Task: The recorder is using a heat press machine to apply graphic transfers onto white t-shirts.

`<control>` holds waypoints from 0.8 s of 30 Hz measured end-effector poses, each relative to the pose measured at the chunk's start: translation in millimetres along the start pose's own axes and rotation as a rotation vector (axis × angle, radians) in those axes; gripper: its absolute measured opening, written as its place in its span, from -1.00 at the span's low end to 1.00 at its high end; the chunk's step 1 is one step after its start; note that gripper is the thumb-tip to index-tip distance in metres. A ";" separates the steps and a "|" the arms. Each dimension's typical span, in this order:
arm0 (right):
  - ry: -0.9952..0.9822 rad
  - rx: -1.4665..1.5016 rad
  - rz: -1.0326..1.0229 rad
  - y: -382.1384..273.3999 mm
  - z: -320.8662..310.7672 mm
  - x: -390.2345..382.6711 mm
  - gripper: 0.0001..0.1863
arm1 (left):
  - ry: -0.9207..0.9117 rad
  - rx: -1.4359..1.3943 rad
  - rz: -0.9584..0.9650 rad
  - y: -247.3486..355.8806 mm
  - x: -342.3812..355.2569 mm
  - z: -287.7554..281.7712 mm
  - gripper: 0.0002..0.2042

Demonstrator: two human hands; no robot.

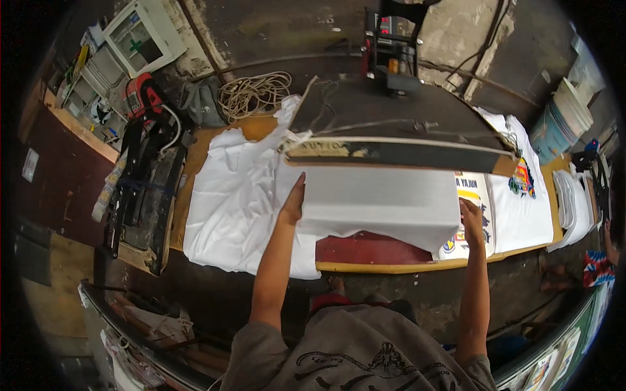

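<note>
Head view, clock face centred on white cloth (381,199): spread fairly smooth, with near edge drooping in a curve toward 6 o'clock. Noted at 9 o'clock, along the side of the cloth: left grip (293,202), fingers extended and set close together. Noted at 3 o'clock, by the opposite side: right grip (475,220), fingers bent inward at the edge. Cannot tell for either grip whether clamped on the cloth or merely resting against it. Directly at 12 o'clock: dark panel (391,111) with wood-edged front rim, overlapping the far margin of the cloth in this line of sight; cannot tell whether in contact. At 6 o'clock, below the drooping edge: maroon strip of desk (375,251), trimmed in yellow. Past the left grip at 9 o'clock: rumpled white fabric (228,202), spread to the near edge of the desk. Between 3 and 4 o'clock, partly behind the right grip: printed sheet (480,186). Farther out at 3 o'clock: white garment (521,218) bearing a colourful emblem. Toward 10 o'clock: coiled rope (244,103), then, farther out, red-and-black device (143,96). At 2 o'clock: stacked buckets (554,133).
</note>
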State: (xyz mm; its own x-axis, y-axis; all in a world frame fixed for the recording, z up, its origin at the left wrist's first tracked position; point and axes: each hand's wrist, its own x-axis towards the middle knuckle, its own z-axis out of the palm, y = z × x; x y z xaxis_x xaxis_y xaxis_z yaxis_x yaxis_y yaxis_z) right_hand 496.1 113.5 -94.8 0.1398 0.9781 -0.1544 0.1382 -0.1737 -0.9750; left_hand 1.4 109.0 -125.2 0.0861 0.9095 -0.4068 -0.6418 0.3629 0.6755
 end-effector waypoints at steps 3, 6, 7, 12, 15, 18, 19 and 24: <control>-0.038 -0.025 -0.011 -2.6 9.3 15.2 -0.52 | -0.044 -0.110 0.142 14.4 19.6 -11.1 -0.58; -0.001 0.008 0.080 -5.2 11.8 23.7 -0.49 | -0.039 -0.025 0.498 37.8 16.8 -27.6 -0.60; -0.052 0.035 0.122 -4.4 9.3 30.7 -0.43 | -0.008 0.061 0.515 45.2 14.4 -30.5 -0.59; -0.080 0.192 0.133 7.5 15.8 55.4 -0.34 | 0.092 0.678 0.430 87.5 -14.6 -9.7 -0.58; -0.139 0.281 0.113 23.9 16.2 73.5 -0.40 | -0.136 0.833 0.481 94.6 -24.8 0.3 -0.59; -0.156 0.650 0.138 5.1 17.6 69.6 -0.53 | -0.104 0.983 0.415 99.8 -13.8 -46.1 -0.46; -0.226 0.585 0.039 3.4 -1.8 72.7 -0.51 | -0.026 1.225 0.301 109.3 -9.9 -62.6 -0.45; -0.326 -0.036 -0.148 -52.5 -50.0 51.8 -0.31 | -0.034 1.245 0.268 120.3 -17.9 -43.2 -0.37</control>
State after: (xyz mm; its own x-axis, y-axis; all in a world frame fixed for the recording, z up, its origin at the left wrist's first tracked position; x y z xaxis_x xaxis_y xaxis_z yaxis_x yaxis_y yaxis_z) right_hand 545.1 167.5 -43.6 -0.2036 0.9772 -0.0606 0.1693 -0.0258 -0.9852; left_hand -110.3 127.6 -63.2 0.0966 0.9814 -0.1656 0.5024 0.0956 0.8593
